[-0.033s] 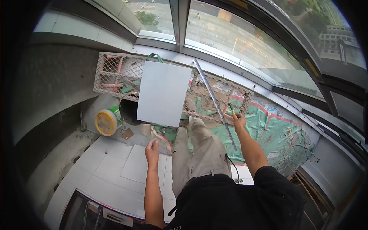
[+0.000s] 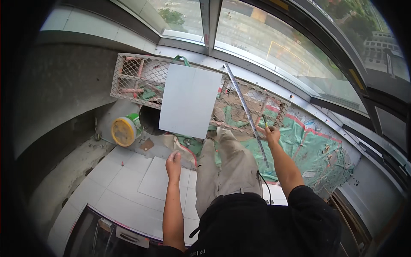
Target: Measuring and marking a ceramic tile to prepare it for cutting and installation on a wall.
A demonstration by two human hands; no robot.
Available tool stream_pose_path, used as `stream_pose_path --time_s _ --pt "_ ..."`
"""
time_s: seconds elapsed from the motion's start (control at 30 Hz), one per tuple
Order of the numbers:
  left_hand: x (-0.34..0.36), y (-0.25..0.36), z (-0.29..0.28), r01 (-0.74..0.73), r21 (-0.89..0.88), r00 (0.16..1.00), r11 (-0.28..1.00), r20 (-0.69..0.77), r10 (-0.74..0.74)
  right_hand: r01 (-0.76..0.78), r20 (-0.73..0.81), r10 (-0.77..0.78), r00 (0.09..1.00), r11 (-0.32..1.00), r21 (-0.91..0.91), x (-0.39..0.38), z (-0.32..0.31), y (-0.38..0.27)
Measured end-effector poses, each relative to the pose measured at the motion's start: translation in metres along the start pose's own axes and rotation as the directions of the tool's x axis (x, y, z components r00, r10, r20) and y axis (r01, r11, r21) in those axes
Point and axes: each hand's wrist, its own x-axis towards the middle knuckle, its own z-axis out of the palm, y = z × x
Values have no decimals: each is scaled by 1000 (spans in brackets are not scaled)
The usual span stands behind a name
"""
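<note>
In my right hand [image 2: 272, 134] is a slim pen-like tool [image 2: 265, 123] with a yellow part and a dark tip, pointing away from me. Close to its left lies a long metal ruler [image 2: 245, 110], slanting across a metal-mesh platform [image 2: 229, 105]. A large pale rectangular tile [image 2: 190, 100] rests on the same platform, left of the ruler. My left hand [image 2: 173, 165] hangs in the air below the tile's near left corner, its fingers curled in; nothing shows in it.
A bucket [image 2: 124, 131] with a yellow rim lies tipped at the left. Pale tiles [image 2: 124, 182] cover the floor at lower left. Green sheeting [image 2: 299, 145] strewn with debris spreads to the right. Windows [image 2: 287, 51] run along the far side. A dark cable [image 2: 266, 188] hangs beside my leg.
The whole view has shifted, so things sit slightly farther right in the picture. The right hand still holds the slim tool, and the tile and ruler keep their places on the platform.
</note>
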Motion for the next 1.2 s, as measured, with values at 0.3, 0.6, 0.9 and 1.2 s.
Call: stream_pose_path --time_s 0.3,0.6,0.9,1.2 --pt "143 33 0 -247 324 908 913 -252 335 192 390 -256 885 961 197 -40 50 -114" --pt "273 69 22 -14 367 965 930 -240 109 124 429 -266 863 936 329 -70 176 -211" --pt "239 75 -5 -244 407 957 880 -46 287 -103 526 -59 848 957 273 -88 183 -237" --pt "116 105 12 -435 359 811 826 -242 532 194 248 -265 932 941 277 -115 144 -216"
